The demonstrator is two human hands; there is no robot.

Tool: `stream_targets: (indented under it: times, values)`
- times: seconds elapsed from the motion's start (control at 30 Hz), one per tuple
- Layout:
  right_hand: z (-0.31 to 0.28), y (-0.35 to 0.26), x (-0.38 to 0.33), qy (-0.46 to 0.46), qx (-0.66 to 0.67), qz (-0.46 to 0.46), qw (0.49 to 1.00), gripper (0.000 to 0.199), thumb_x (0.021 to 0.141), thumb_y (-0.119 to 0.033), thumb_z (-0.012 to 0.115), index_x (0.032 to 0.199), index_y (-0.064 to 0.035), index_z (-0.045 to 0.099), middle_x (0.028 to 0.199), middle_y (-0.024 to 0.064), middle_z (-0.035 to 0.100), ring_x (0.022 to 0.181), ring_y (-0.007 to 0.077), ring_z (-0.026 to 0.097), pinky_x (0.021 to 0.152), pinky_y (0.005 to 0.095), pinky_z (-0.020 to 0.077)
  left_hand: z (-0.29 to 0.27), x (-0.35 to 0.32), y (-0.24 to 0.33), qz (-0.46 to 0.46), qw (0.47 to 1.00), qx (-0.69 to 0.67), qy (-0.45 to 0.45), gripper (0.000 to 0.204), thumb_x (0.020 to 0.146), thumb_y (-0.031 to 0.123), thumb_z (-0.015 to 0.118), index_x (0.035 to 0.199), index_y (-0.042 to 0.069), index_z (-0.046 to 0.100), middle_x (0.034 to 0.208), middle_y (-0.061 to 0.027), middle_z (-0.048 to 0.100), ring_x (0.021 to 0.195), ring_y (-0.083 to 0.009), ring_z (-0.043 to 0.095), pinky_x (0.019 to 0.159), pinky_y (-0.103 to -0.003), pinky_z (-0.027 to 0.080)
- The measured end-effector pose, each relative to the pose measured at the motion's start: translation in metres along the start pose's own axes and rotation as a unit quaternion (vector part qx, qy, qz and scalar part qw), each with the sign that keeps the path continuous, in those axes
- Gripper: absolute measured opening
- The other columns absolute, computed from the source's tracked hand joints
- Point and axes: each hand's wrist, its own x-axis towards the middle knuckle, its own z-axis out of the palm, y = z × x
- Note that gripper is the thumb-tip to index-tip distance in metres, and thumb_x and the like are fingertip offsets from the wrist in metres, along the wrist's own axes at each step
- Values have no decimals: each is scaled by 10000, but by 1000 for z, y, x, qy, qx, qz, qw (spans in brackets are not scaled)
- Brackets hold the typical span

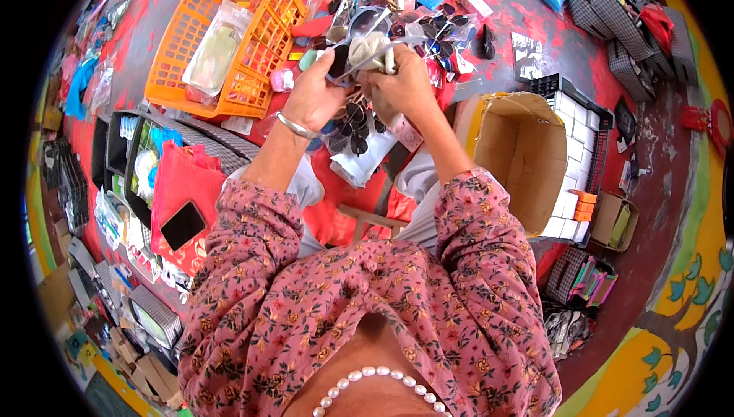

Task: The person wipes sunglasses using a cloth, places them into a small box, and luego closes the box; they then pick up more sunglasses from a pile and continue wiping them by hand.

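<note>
In front of me my left hand [319,94] is closed on a pair of sunglasses [338,62], one dark round lens showing beside the thumb. My right hand [404,84] grips a cream-coloured cloth [368,50], which lies against the sunglasses and hides part of them. Both hands are close together, fingertips almost meeting. Just beyond and below them spreads a pile of sunglasses [443,31], some in clear plastic sleeves. Several dark pairs [354,123] hang or lie under my wrists, near a white plastic packet [363,159].
An orange plastic basket [172,73] with clear packets stands at the left. To the right are an opened cardboard box [527,142] and a black crate [604,123] of white boxes. A phone [183,226] rests on red cloth [176,188] at my left.
</note>
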Motion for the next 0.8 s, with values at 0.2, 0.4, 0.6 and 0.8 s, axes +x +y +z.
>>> stream_targets:
  times: [0.2, 0.4, 0.6, 0.8]
  values:
    - [-41, 3, 11, 148, 362, 162, 906, 180, 703, 29, 614, 882, 34, 628, 813, 95, 653, 706, 166, 626, 639, 282, 492, -2, 1, 9, 13, 999, -20, 32, 390, 932, 134, 377, 1243, -100, 357, 1238, -222, 476, 1162, -307, 467, 989, -434, 387]
    - [-45, 1, 14, 71, 397, 168, 899, 181, 713, 8, 642, 894, 23, 631, 808, 79, 646, 685, 162, 618, 616, 296, 489, 6, -5, 4, 1, 1000, 18, -14, 400, 889, -3, 377, 1285, -30, 329, 1217, -195, 486, 1143, -294, 488, 954, -419, 429]
    - [-45, 6, 17, 123, 399, 193, 888, 205, 719, 0, 630, 922, 22, 619, 858, 108, 645, 724, 186, 624, 640, 310, 505, 13, -10, -2, 47, 994, 91, -42, 474, 867, -42, 415, 1327, 46, 346, 1232, -153, 480, 1112, -258, 516, 937, -390, 446]
    - [-69, 7, 16, 21, 551, 216, 806, 269, 727, 65, 527, 993, 57, 567, 878, 165, 629, 744, 265, 635, 653, 369, 541, 7, -12, 22, 77, 978, -148, -124, 471, 841, 13, 538, 1287, 75, 401, 1296, -174, 440, 1169, -327, 464, 947, -437, 446]
